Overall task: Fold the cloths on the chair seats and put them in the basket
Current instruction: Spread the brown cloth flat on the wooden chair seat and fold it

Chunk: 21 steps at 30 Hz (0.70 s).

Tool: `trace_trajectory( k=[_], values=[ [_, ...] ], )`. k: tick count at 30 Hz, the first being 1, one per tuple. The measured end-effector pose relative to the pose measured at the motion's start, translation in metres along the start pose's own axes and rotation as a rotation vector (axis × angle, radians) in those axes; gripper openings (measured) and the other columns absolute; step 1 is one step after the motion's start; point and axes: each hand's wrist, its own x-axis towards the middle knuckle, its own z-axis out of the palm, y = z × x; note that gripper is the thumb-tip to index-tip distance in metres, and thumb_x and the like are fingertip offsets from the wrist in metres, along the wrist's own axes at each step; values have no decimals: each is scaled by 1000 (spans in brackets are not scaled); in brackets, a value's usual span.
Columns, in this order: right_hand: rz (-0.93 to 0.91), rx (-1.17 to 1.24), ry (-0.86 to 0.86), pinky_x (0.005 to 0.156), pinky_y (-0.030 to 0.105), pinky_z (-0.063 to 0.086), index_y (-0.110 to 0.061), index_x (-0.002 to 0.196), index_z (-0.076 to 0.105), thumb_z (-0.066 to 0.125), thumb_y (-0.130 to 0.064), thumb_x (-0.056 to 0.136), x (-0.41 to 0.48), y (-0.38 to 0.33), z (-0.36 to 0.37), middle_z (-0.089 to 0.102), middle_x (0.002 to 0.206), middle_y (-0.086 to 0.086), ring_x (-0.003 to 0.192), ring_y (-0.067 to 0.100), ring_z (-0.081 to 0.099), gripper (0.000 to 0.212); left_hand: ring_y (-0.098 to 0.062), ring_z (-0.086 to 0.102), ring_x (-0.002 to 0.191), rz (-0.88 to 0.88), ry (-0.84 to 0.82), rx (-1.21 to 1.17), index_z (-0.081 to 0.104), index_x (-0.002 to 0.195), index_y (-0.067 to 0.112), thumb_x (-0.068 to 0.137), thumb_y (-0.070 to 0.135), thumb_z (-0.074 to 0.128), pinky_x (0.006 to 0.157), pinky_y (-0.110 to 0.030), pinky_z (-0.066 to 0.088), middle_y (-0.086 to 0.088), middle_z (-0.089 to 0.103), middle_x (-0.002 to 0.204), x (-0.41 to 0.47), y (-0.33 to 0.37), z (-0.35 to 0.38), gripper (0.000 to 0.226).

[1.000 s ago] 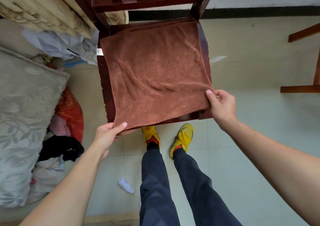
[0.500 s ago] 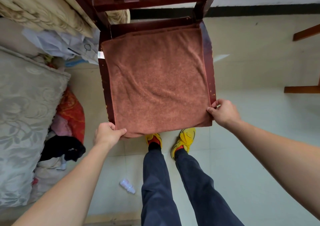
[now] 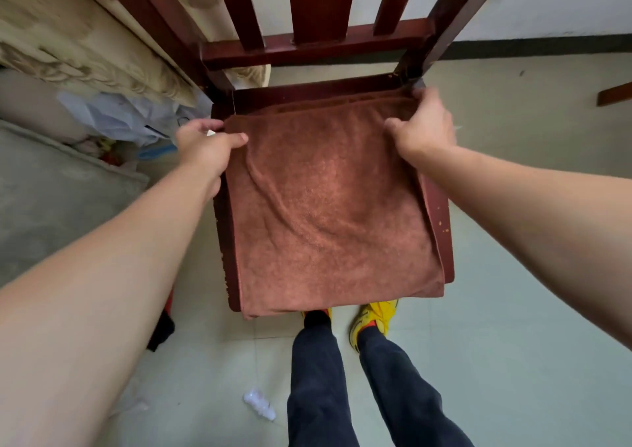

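Pale floor tiles surround a wooden chair point(image 3: 441, 227) whose seat carries the brown cloth point(image 3: 328, 214). Left hand point(image 3: 205, 145) at 10 o'clock and right hand point(image 3: 424, 128) at 1 o'clock pinch its far corners; folding looks barely begun, with no basket visible.

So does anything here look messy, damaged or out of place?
A few things. A small crumpled white plastic bottle lies loose on the floor by the person's feet. The red chair has chipped paint along its seat edges. The brown cloth is rumpled, with diagonal creases, and its near edge hangs over the seat front.
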Motion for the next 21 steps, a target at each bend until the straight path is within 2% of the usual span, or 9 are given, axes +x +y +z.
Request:
trace_trajectory(
  k=[2, 4, 7, 9, 11, 14, 18, 21],
  values=[
    [156, 111, 38, 93, 32, 43, -21, 124, 51, 70, -33, 77, 13, 1, -2, 63, 121, 5, 112, 28, 59, 52, -13, 67, 74, 8, -23, 50, 64, 85, 16, 73, 1, 76, 53, -19, 53, -3, 69, 87, 5, 8, 1, 22],
    [185, 171, 68, 89, 28, 44, -21, 114, 61, 71, -32, 77, 20, 4, -6, 66, 110, 2, 107, 25, 62, 39, -10, 64, 67, 19, -31, 75, 64, 76, 19, 76, 2, 74, 47, -16, 49, 0, 68, 78, 7, 11, 1, 20],
    [69, 201, 100, 79, 22, 44, -23, 96, 69, 65, -31, 83, 23, 6, -9, 65, 89, -6, 94, 18, 65, 16, -12, 63, 72, 69, 21, 107, 62, 73, 24, 79, 8, 72, 63, -22, 53, 1, 66, 81, 9, 8, 0, 20],
    [-9, 217, 135, 81, 25, 45, -22, 99, 66, 58, -30, 88, 25, 4, -11, 65, 92, -5, 95, 18, 63, 16, -16, 64, 81, 118, 85, 162, 62, 74, 26, 83, 14, 70, 75, -27, 55, 0, 66, 89, 13, 4, 1, 17],
    [-36, 226, 161, 83, 25, 43, -18, 106, 63, 53, -27, 91, 29, 2, -11, 67, 101, 0, 98, 20, 61, 19, -19, 62, 88, 163, 136, 209, 61, 83, 22, 86, 18, 66, 82, -29, 52, -3, 65, 96, 16, -1, 2, 7],
    [-9, 235, 182, 82, 22, 38, -13, 112, 59, 49, -24, 95, 36, -1, -8, 67, 109, 6, 103, 23, 60, 23, -19, 60, 90, 208, 176, 270, 61, 96, 20, 89, 20, 61, 82, -27, 49, -4, 63, 100, 21, -5, 3, 7],
    [-8, 227, 187, 86, 26, 40, -12, 112, 59, 49, -26, 95, 41, -3, -4, 67, 110, 9, 105, 27, 59, 24, -23, 61, 98, 203, 207, 325, 62, 108, 12, 91, 25, 59, 88, -30, 50, -8, 65, 110, 28, -3, 3, 22],
    [43, 196, 161, 88, 30, 43, -15, 111, 59, 53, -32, 93, 50, -5, -2, 66, 110, 6, 105, 27, 60, 25, -20, 60, 97, 155, 254, 318, 61, 116, 12, 93, 31, 57, 85, -24, 48, -7, 65, 112, 33, 1, 6, 31]
  ],
)
